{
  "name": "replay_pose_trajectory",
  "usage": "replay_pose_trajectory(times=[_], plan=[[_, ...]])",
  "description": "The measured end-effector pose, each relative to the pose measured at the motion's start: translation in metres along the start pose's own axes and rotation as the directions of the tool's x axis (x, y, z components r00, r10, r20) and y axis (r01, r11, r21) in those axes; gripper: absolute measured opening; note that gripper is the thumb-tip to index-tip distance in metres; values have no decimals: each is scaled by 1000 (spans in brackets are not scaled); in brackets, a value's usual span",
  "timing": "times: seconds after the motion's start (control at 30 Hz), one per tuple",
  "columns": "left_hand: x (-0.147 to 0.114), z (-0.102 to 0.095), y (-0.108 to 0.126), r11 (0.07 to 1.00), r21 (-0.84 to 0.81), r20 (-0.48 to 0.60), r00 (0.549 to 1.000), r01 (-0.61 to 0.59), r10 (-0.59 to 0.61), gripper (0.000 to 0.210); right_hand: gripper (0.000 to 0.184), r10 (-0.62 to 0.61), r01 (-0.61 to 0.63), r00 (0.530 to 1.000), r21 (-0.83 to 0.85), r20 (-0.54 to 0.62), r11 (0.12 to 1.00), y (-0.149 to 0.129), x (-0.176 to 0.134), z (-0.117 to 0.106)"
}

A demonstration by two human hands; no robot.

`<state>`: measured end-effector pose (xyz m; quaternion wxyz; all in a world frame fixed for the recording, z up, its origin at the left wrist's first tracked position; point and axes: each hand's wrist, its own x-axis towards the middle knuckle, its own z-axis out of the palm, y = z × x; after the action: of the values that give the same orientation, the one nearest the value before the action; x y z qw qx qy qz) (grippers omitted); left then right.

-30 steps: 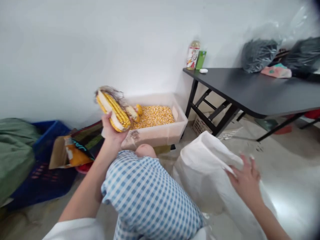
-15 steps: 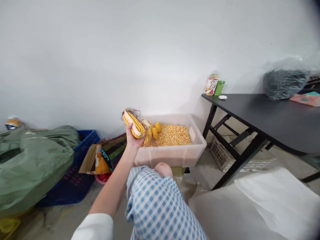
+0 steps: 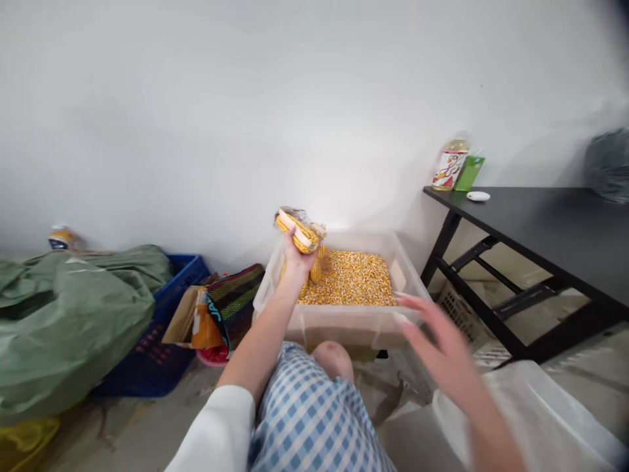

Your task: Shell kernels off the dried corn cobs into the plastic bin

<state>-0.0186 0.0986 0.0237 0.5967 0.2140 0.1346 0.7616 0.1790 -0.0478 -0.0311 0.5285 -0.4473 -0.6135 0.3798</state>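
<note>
- The left hand (image 3: 301, 259) is closed around a corn ear (image 3: 297, 231), holding it tilted above the left part of the plastic tub (image 3: 339, 322), where loose kernels (image 3: 356, 278) lie.
- The right hand (image 3: 439, 344) is empty, its fingers spread, near the tub's right front corner; whether it touches the rim I cannot tell.
- A pale strip without kernels runs along the ear, so the step in hand seems to be shelling, with the ear held ready.
- The next move would probably call for a steady left grip and the right thumb or fingers set beside that strip, low over the tub so that kernels drop inside.
- Motion blur softens the right hand and forearm.
- The left hand and held ear partly hide other ears (image 3: 319, 263) in the tub; their number is unclear.
- The white sack (image 3: 538, 400) is cut off below, its contents hard to make out.
</note>
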Motion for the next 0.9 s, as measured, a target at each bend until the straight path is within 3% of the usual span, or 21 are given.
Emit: replay_pose_trajectory(times=[0.07,0.17,0.3,0.37,0.43,0.5,0.57,0.63,0.7,0.73,0.8,0.9], plan=[[14,1,-13,1000,19,-61,998,-17,18,39,31,-73,89,992,-163,102,983,-11,30,5],[36,-3,-26,998,39,-152,987,-44,50,36,35,-158,255,952,-400,261,880,-12,68,55],[63,-14,-36,996,85,-190,980,-41,57,29,35,-310,472,876,-522,370,711,-6,89,114],[74,-20,-39,994,100,-201,978,-38,58,28,30,-350,553,827,-523,441,649,-1,97,121],[82,-26,-41,994,106,-197,979,-22,43,28,29,-347,572,813,-528,468,628,9,109,116],[88,-32,-41,994,106,-182,983,-6,25,27,30,-307,496,863,-551,402,672,24,124,103],[91,-36,-39,996,89,-175,984,0,16,26,31,-241,335,940,-518,241,787,40,141,87],[91,-39,-36,999,53,-169,986,3,6,28,36,-142,156,988,-344,65,926,54,158,74],[88,-40,-33,1000,18,-157,987,26,-23,32,38,28,-30,999,-46,-44,999,62,174,67],[86,-40,-32,999,5,-145,988,44,-43,34,36,136,-127,989,116,-66,985,64,181,66],[79,-39,-30,997,-13,-115,990,75,-76,39,31,359,-321,933,384,-29,866,64,194,70],[70,-36,-31,994,-17,-44,993,108,-109,43,26,552,-558,808,565,205,608,59,209,80]])
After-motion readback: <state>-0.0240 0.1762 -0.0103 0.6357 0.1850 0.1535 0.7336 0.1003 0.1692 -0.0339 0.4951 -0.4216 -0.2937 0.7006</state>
